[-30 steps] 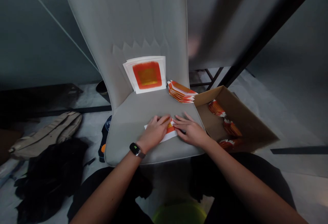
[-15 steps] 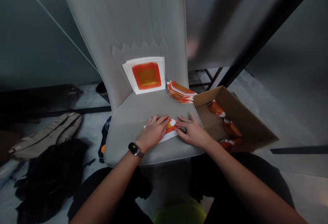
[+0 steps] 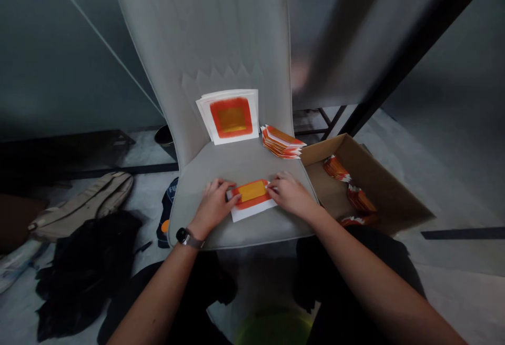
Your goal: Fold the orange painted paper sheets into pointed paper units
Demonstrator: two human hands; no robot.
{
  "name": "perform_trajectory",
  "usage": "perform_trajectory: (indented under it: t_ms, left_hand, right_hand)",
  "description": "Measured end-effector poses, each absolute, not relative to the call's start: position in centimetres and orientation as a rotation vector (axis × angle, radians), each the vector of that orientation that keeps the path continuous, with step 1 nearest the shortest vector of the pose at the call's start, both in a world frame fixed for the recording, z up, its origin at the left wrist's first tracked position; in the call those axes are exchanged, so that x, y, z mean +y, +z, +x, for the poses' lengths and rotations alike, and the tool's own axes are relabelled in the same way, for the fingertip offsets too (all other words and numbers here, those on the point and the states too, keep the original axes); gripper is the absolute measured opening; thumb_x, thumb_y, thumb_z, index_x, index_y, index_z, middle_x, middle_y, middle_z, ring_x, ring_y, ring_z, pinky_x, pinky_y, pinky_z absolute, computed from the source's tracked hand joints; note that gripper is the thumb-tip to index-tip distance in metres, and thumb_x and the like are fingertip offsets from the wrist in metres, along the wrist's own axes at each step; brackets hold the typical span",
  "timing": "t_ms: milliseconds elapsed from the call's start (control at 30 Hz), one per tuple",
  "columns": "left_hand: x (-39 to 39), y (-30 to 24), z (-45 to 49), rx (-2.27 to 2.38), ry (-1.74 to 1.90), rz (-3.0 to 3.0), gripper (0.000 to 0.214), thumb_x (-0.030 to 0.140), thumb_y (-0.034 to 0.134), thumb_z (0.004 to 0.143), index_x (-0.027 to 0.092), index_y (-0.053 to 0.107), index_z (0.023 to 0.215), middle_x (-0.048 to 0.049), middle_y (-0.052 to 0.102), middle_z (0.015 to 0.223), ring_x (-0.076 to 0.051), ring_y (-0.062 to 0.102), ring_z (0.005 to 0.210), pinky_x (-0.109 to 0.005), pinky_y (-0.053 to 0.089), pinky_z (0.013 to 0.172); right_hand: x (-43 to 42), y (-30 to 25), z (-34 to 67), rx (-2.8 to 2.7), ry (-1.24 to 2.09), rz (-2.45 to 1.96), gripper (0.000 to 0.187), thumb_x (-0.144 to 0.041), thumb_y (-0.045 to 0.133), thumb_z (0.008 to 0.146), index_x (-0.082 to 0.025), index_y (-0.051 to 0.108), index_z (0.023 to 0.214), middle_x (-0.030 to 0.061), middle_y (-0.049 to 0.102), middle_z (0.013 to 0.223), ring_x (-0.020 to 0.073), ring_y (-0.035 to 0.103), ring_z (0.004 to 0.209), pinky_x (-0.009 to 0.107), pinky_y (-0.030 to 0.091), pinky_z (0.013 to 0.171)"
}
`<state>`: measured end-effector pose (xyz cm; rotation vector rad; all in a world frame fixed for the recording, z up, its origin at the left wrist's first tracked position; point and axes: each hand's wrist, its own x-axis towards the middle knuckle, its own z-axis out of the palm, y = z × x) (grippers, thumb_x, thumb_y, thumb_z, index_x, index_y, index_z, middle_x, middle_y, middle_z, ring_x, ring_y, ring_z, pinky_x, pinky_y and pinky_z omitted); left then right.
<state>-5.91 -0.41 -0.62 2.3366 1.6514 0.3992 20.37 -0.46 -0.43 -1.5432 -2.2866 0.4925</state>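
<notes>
Grey walls and a pale, scuffed floor surround the tall grey padded chair (image 3: pixel 236 166) in front of you. At far left on the floor lies a beige fabric bag (image 3: pixel 81 205), with a crumpled black cloth heap (image 3: pixel 87 274) just below it. A dark blue item with an orange patch (image 3: pixel 169 213) sits against the chair's left side.

Your left hand (image 3: pixel 213 205), a black smartwatch (image 3: pixel 185 237) on its wrist, lies on the seat with its curled fingers (image 3: pixel 221 190) at the left end of a white paper sheet printed with an orange-bordered yellow rectangle (image 3: pixel 252 199). That sheet lies flat on the front of the seat, between your hands. Your right hand (image 3: pixel 290 195) has its fingertips (image 3: pixel 272 187) on the sheet's right end. You cannot tell whether either hand pinches the paper or only rests on it.

Behind the sheet, a stack of white sheets with orange-and-yellow squares (image 3: pixel 228 118) leans upright against the backrest. To its right, a pile of folded orange-and-white paper pieces (image 3: pixel 281 142) sits at the seat's back corner. Further right, an open brown cardboard box (image 3: pixel 379 187) holds more folded orange bundles (image 3: pixel 361 199).
</notes>
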Motion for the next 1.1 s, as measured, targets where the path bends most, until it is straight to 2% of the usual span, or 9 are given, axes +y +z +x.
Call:
perform_trajectory:
  t_ms: [133, 267, 400, 500, 633, 733, 867, 1000, 1100]
  left_hand:
    - [-0.8, -0.7, -6.5, 1.664, 0.447, 2.204, 0.025, 0.039, 0.070, 0.091, 0.020, 0.067, 0.107, -0.0064, 0.063, 0.101, -0.026, 0.058, 0.100, -0.043, 0.047, 0.096]
    - [-0.7, -0.7, -6.6, 1.629, 0.485, 2.138, 0.035, 0.037, 0.075, 0.086, 0.019, 0.063, 0.114, -0.0075, 0.063, 0.110, -0.026, 0.058, 0.106, -0.044, 0.047, 0.099]
    - [0.1, -0.4, -7.4, 1.522, 0.420, 2.115, 0.038, 0.038, 0.078, 0.082, 0.020, 0.064, 0.112, -0.0066, 0.061, 0.110, -0.027, 0.058, 0.110, -0.044, 0.047, 0.101]
    - [1.0, -0.1, -8.2, 1.412, 0.331, 2.142, 0.037, 0.037, 0.080, 0.080, 0.022, 0.066, 0.111, -0.0052, 0.061, 0.108, -0.026, 0.059, 0.108, -0.043, 0.048, 0.100]
    - [2.1, 0.6, -8.6, 1.256, 0.267, 2.189, 0.034, 0.032, 0.078, 0.082, 0.023, 0.067, 0.113, -0.0046, 0.064, 0.110, -0.025, 0.060, 0.106, -0.042, 0.049, 0.099]
    - [1.6, 1.3, -8.0, 1.197, 0.228, 2.285, 0.031, 0.028, 0.073, 0.086, 0.026, 0.068, 0.116, -0.0050, 0.065, 0.111, -0.025, 0.061, 0.107, -0.042, 0.049, 0.099]
    - [-1.5, 1.3, -6.6, 1.328, 0.118, 2.525, 0.034, 0.029, 0.055, 0.099, 0.028, 0.064, 0.132, -0.0094, 0.060, 0.140, -0.033, 0.054, 0.127, -0.053, 0.044, 0.105]
    - [-4.7, 0.4, -6.2, 1.481, 0.056, 2.524, 0.062, 0.053, 0.047, 0.102, 0.020, 0.045, 0.153, -0.0169, 0.043, 0.160, -0.045, 0.032, 0.148, -0.069, 0.029, 0.114]
    - [-5.2, 0.2, -6.6, 1.592, 0.039, 2.461, 0.070, 0.063, 0.045, 0.099, 0.020, 0.045, 0.153, -0.0171, 0.041, 0.161, -0.051, 0.024, 0.150, -0.076, 0.022, 0.113]
  right_hand:
    - [1.3, -1.4, 19.4, -2.260, 0.602, -1.470, 0.023, -0.018, 0.056, 0.096, -0.018, 0.077, 0.104, 0.0103, 0.068, 0.099, 0.0228, 0.063, 0.096, 0.034, 0.049, 0.091]
    - [3.0, -1.7, 18.5, -2.180, 0.701, -1.470, 0.028, -0.016, 0.064, 0.089, -0.016, 0.072, 0.116, 0.0121, 0.066, 0.112, 0.0217, 0.065, 0.099, 0.032, 0.049, 0.090]
    - [3.6, -0.4, 18.3, -2.148, 0.891, -1.539, 0.016, -0.028, 0.067, 0.089, -0.016, 0.073, 0.098, 0.0072, 0.071, 0.093, 0.0188, 0.065, 0.081, 0.027, 0.046, 0.071]
    - [3.5, 0.6, 18.1, -2.137, 1.032, -1.589, 0.018, -0.032, 0.061, 0.094, -0.018, 0.073, 0.095, 0.0026, 0.071, 0.077, 0.0152, 0.060, 0.066, 0.026, 0.038, 0.059]
    - [3.1, 1.0, 17.2, -2.229, 1.097, -1.605, 0.015, -0.034, 0.068, 0.088, -0.020, 0.072, 0.085, 0.0011, 0.071, 0.073, 0.0141, 0.059, 0.062, 0.026, 0.035, 0.055]
    - [2.4, 1.1, 16.1, -2.312, 1.036, -1.621, 0.013, -0.034, 0.072, 0.085, -0.022, 0.071, 0.084, 0.0021, 0.073, 0.080, 0.0155, 0.061, 0.066, 0.026, 0.035, 0.055]
    - [1.7, 1.0, 15.1, -2.325, 0.844, -1.698, 0.017, -0.035, 0.075, 0.084, -0.023, 0.069, 0.095, 0.0052, 0.074, 0.094, 0.0176, 0.063, 0.072, 0.027, 0.036, 0.058]
    - [2.1, 0.4, 15.5, -2.242, 0.975, -1.795, 0.022, -0.040, 0.080, 0.080, -0.022, 0.070, 0.087, 0.0023, 0.073, 0.077, 0.0159, 0.061, 0.064, 0.026, 0.035, 0.055]
    - [2.6, 0.0, 15.9, -2.215, 1.106, -1.738, 0.016, -0.035, 0.077, 0.081, -0.021, 0.071, 0.078, 0.0010, 0.072, 0.073, 0.0139, 0.060, 0.063, 0.025, 0.035, 0.054]
